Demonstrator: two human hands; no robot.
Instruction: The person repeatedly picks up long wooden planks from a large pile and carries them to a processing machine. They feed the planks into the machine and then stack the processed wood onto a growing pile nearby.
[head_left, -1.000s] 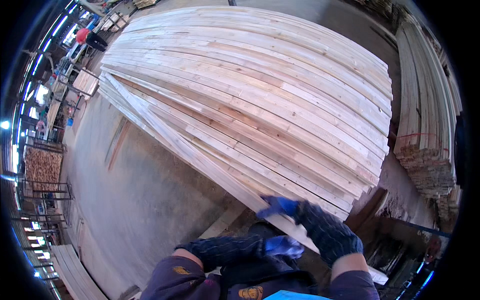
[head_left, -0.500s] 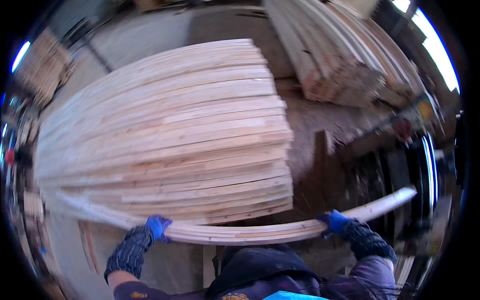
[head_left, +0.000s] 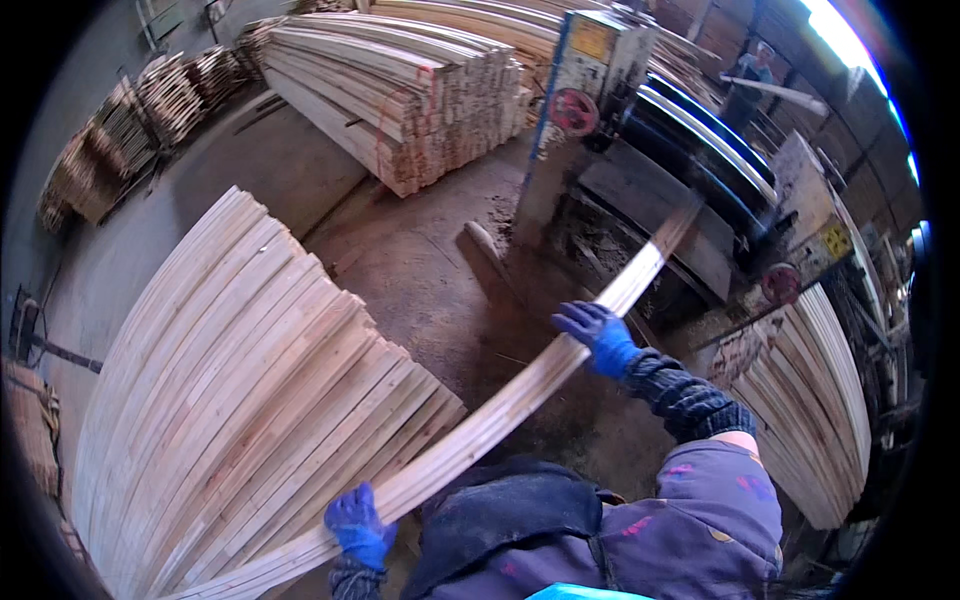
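Note:
A long pale wooden plank [head_left: 520,395] runs from the lower left up toward the machine at the upper right. My left hand [head_left: 358,523], in a blue glove, grips its near end close to my body. My right hand [head_left: 597,335], also in a blue glove, holds the plank farther along, arm stretched forward. The plank's far end reaches the bed of a dark woodworking machine [head_left: 668,190]. To my left lies a big stack of similar planks [head_left: 240,400].
Another tall stack of boards [head_left: 400,85] stands at the back, more wood piles [head_left: 110,140] at the far left, and a further stack [head_left: 810,400] at the right. Another person [head_left: 748,75] stands behind the machine. A dirt floor [head_left: 440,270] lies between the stacks.
I have turned right, from the stack toward the machine. The plank, held in both hands, has swung off the stack and now points at the machine.

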